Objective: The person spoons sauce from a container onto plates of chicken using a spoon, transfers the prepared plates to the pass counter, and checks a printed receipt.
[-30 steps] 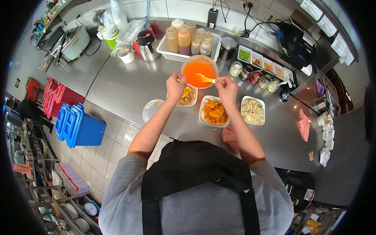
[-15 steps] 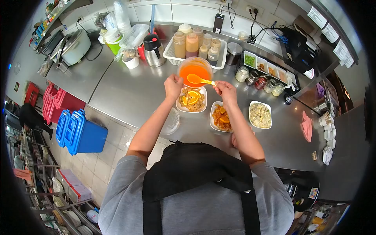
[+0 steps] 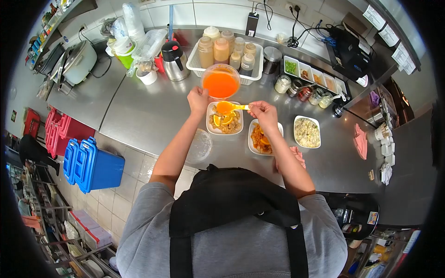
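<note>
My right hand (image 3: 263, 115) pinches the handle of a yellow spoon (image 3: 227, 107), whose bowl is over the upper edge of a white dish (image 3: 224, 132) of food topped with orange slices. My left hand (image 3: 199, 99) is closed at the rim of a clear round tub (image 3: 221, 82) of orange sauce, just behind that dish. A second white dish (image 3: 252, 147), with darker glazed food and orange pieces, lies partly under my right forearm. To its right stands a white dish of pale, creamy food (image 3: 307, 132).
A white basket (image 3: 195, 66) of sauce bottles and a steel jug (image 3: 174, 65) stand behind. Small jars (image 3: 282, 85) and a topping tray are at back right. A clear lid (image 3: 200, 145) lies near my left forearm; pink cloths (image 3: 359, 141) lie rightward.
The spoon has moved out of the tub, toward me, to above the left dish. My right hand moved with it, while my left hand stays beside the tub.
</note>
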Demonstrator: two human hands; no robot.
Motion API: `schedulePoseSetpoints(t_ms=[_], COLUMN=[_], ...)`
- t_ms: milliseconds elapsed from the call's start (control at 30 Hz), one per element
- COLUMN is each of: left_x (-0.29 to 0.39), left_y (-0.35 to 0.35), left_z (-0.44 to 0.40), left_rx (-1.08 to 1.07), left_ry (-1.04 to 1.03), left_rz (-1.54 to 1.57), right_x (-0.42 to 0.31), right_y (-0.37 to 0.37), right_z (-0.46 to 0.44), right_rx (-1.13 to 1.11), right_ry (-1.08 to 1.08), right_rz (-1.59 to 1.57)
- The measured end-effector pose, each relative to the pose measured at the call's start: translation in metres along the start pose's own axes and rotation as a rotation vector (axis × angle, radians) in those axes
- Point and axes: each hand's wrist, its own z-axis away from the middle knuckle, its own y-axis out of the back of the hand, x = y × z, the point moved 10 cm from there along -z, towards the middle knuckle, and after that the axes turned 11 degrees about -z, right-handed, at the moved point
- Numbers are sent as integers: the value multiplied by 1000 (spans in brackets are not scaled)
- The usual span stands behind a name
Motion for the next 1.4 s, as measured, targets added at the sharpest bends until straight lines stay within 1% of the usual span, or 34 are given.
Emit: schedulePoseSetpoints(t_ms=[67,300,367,433,500,567,600,633,700,767,800,867,900,933,1000,1033,1100,1133,1200,1233,1300,1400], left_x=[1,-2,-2,0,4,4,3,14,27,34,34,30,30,30,29,22,12,16,24,29,35,39], left_y=[1,-1,-1,0,1,1,1,10,20,31,33,34,36,37,40,35,30,33,40,44,47,50], left_z=[1,1,1,2,2,3,3,7,17,22,23,24,25,26,29,28,26,27,31,32,35,32], left_rx=[-9,7,-8,-25,-39,-32,-25,-26,-87,-79,-75,-55,-39,-35,-24,-23,11,13,-5,0,-23,-22], left_ry=[19,51,68,82,46,47,49,49,144,141,137,127,117,118,126,125,75,72,78,76,97,47], left_rz=[29,144,164,185,145,167,189,190,307,275,243,255,265,268,302,304,243,244,192,191,255,183], right_x=[3,-4,-20,-26,-33,-53,-51,-44,-32,8,10,40,44,41,36,27,0,-3,-32,-29,-40,-29], right_y=[-3,-3,0,4,6,5,7,16,29,49,53,62,62,61,52,47,31,22,7,-2,-12,-21], right_z=[3,24,32,38,45,54,54,50,43,33,32,34,36,34,30,27,13,7,-6,-12,-19,-26], right_rx=[-37,-66,-57,-64,-68,-39,-38,-11,13,31,28,51,59,56,18,17,-8,-9,16,12,70,90], right_ry=[49,86,165,188,210,343,343,316,290,-20,-19,-284,-346,-344,-378,-375,-225,-222,64,67,306,340], right_rz=[42,171,371,409,446,563,563,510,458,128,130,-182,-252,-248,-385,-383,-320,-320,-121,-123,204,274])
